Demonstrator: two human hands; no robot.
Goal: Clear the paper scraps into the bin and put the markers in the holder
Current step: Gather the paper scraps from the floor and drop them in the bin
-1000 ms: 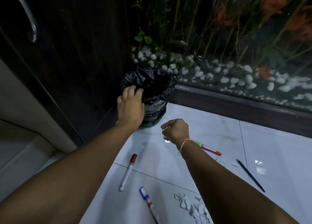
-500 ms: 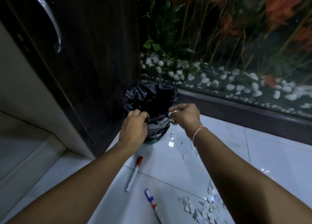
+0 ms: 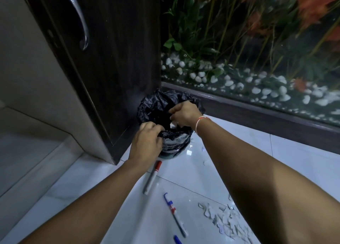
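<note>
A white tiled floor (image 3: pixel 230 161) runs up to a dark wooden door (image 3: pixel 117 59) with a curved metal handle (image 3: pixel 79 17) and, on the right, a glass-fronted planter (image 3: pixel 257 50) of pebbles, green stems and orange flowers. In the corner between them stands a small bin (image 3: pixel 169 126) lined with a crumpled black bag.

The left hand (image 3: pixel 147 142) grips the near edge of the liner, its fingers curled round the plastic and holding the mouth open. The right hand (image 3: pixel 185 114) hangs over the opening, its fingers pinched on a few white paper scraps (image 3: pixel 173 124) that show just under the palm, inside the rim.

The step in hand looks like dropping a handful of scraps into the bin. Most of the job seems left: a pile of torn paper (image 3: pixel 226 218) lies on the floor near the right forearm, with stray bits (image 3: pixel 189 152) just beside the bin. A red-capped marker (image 3: pixel 152 177) lies near the left wrist, a blue-capped marker (image 3: pixel 174 214) further toward the viewer, and a blue tip (image 3: pixel 177 240) at the bottom edge. No holder is in view.

Next, the right hand's fingers would need to spread so the paper falls, then go back to the pile.
</note>
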